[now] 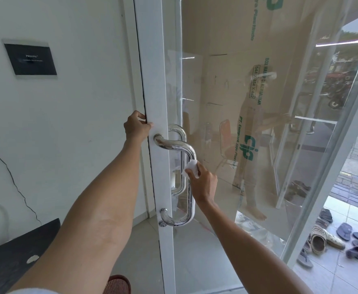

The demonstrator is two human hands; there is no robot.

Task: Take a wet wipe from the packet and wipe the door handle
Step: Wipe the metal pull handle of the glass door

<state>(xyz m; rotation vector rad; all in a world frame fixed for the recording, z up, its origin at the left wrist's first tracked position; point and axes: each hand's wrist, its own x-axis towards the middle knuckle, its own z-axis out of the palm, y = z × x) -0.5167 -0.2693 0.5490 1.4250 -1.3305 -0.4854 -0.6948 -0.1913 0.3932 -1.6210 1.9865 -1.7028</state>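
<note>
A chrome D-shaped door handle [177, 145] is fixed to the white frame of a glass door [154, 85]. My right hand [203, 181] is shut on a crumpled white wet wipe [191, 166] and presses it against the upright bar of the handle, a little below its upper bend. My left hand [136, 127] grips the left edge of the door frame, just above the handle's upper mount. A second handle shows through the glass on the far side. The wipe packet is not in view.
A white wall with a black plaque [30, 59] lies to the left. Cardboard sheets [248, 92] stand behind the glass. Several sandals and shoes [330, 238] lie on the tiled floor at the lower right. A dark board [14, 255] sits at the lower left.
</note>
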